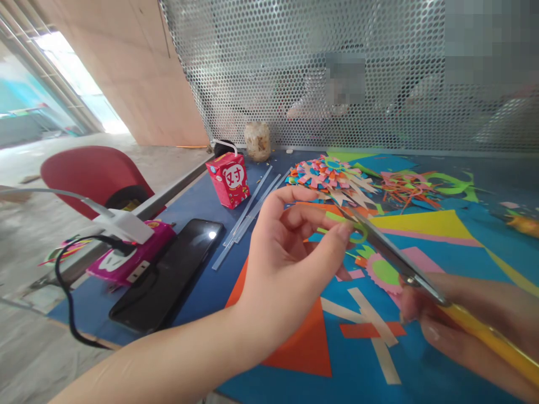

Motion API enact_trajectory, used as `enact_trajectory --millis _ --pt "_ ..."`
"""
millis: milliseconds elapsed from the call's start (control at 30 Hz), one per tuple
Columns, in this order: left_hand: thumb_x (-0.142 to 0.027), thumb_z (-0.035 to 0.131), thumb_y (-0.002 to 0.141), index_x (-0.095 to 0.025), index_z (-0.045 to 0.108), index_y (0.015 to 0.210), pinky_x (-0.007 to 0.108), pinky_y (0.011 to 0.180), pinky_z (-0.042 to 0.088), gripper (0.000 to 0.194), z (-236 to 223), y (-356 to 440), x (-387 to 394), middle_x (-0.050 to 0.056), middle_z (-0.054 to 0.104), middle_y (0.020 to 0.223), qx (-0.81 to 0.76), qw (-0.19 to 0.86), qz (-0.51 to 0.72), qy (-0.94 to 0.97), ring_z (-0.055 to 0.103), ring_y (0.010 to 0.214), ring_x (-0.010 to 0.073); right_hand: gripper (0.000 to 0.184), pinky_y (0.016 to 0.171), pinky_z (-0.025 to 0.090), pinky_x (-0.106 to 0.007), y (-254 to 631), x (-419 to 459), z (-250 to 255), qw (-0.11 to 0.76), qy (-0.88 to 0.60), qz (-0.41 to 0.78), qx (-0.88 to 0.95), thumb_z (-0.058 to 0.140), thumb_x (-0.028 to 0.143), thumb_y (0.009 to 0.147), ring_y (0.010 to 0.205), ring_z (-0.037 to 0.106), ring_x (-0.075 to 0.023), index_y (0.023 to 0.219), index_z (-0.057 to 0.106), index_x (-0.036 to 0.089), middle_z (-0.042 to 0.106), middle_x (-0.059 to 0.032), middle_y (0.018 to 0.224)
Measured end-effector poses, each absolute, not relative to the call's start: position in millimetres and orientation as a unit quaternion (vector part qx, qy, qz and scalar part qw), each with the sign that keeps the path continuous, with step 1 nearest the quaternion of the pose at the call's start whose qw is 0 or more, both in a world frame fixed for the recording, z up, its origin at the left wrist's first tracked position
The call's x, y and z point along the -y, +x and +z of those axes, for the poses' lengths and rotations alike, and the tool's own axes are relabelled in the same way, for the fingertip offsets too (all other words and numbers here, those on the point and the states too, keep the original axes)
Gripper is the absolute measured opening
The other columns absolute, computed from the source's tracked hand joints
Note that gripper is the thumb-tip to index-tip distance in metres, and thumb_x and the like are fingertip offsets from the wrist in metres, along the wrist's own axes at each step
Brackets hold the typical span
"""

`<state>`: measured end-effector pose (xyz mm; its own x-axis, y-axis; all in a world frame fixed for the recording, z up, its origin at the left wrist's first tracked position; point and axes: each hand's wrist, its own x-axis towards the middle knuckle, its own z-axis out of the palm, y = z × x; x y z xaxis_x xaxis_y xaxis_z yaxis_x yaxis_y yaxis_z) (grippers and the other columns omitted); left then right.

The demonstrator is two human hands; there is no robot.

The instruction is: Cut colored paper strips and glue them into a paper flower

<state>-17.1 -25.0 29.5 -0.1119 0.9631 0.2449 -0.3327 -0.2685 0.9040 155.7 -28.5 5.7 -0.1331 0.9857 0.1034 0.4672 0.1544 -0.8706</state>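
Between the thumb and fingers of my left hand (290, 264) is a small strip of light green paper (357, 231), partly curled. My right hand (471, 325) grips a pair of scissors (404, 264) with yellow handles; its fingers are partly hidden behind them. The scissors' blades point up and left, and their tips reach the green strip at my left fingertips. Beneath the hands lie cream paper strips (385, 356), an orange strip (389, 329) and a pink and green paper flower (381, 272).
A red drink carton (228, 180) with a straw, clear sticks (246, 216), a black phone (168, 275) and a purple power strip (126, 261) are on the left. Fringed paper flowers (324, 173) and shredded paper (408, 188) lie before a perforated metal screen (261, 62). A glass jar (257, 141) stands behind.
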Motion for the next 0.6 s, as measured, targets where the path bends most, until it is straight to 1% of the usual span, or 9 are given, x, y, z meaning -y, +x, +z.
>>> enact_trajectory --millis 100,200,300,333,400,500,600 --pt "-0.008 0.061 0.075 -0.02 0.041 0.092 0.016 0.043 0.052 0.029 28.4 -17.1 23.7 -0.006 0.055 0.068 -0.349 0.484 0.663 0.452 0.055 0.05 0.0052 0.022 0.036 0.042 -0.022 158.8 28.7 4.7 0.348 -0.552 0.346 0.675 0.061 0.053 0.059 0.042 0.052 -0.015 0.052 0.058 0.032 0.059 0.0035 0.053" --pt "-0.006 0.06 0.074 -0.019 0.041 0.092 0.016 0.041 0.051 0.029 27.2 -17.3 21.6 -0.006 0.056 0.066 -0.347 0.47 0.675 0.452 0.055 0.048 0.0056 0.018 0.038 0.043 -0.02 166.2 23.2 3.6 0.326 -0.542 0.343 0.695 0.059 0.049 0.062 0.043 0.053 -0.014 0.054 0.057 0.033 0.058 0.005 0.053" --pt "-0.006 0.061 0.074 -0.019 0.041 0.092 0.017 0.041 0.052 0.029 26.0 -18.0 20.1 -0.006 0.056 0.067 -0.342 0.46 0.682 0.454 0.054 0.048 0.0058 0.012 0.038 0.045 -0.017 178.8 10.7 0.4 0.261 -0.461 0.368 0.764 0.06 0.043 0.066 0.043 0.056 -0.0131 0.059 0.058 0.034 0.058 0.0059 0.052" --pt "-0.007 0.061 0.074 -0.019 0.041 0.092 0.017 0.04 0.052 0.03 25.7 -18.2 19.8 -0.006 0.057 0.067 -0.34 0.457 0.685 0.454 0.054 0.048 0.0059 0.007 0.039 0.047 -0.016 183.3 6.3 -1.2 0.219 -0.417 0.386 0.793 0.061 0.04 0.067 0.044 0.058 -0.0134 0.063 0.06 0.035 0.059 0.006 0.053" --pt "-0.007 0.061 0.074 -0.02 0.041 0.093 0.018 0.041 0.053 0.029 25.2 -18.7 19.3 -0.006 0.057 0.068 -0.339 0.453 0.687 0.456 0.054 0.05 0.0062 0.002 0.042 0.049 -0.017 190.8 0.0 -4.6 0.196 -0.394 0.382 0.813 0.061 0.036 0.069 0.048 0.061 -0.0146 0.068 0.061 0.035 0.062 0.005 0.058" --pt "-0.008 0.061 0.075 -0.019 0.041 0.093 0.019 0.04 0.053 0.03 24.8 -19.1 18.5 -0.005 0.057 0.068 -0.34 0.446 0.691 0.456 0.054 0.052 0.007 0.008 0.043 0.051 -0.02 196.8 -2.4 -8.6 0.194 -0.408 0.365 0.814 0.058 0.04 0.072 0.052 0.062 -0.0171 0.068 0.06 0.033 0.062 0.0033 0.06" --pt "-0.008 0.061 0.075 -0.019 0.041 0.093 0.019 0.04 0.052 0.03 24.6 -19.2 17.7 -0.005 0.057 0.068 -0.34 0.44 0.696 0.454 0.054 0.054 0.0079 0.012 0.043 0.051 -0.02 197.2 -1.9 -9.8 0.176 -0.411 0.346 0.825 0.056 0.043 0.074 0.051 0.062 -0.0176 0.069 0.059 0.032 0.062 0.0031 0.059"
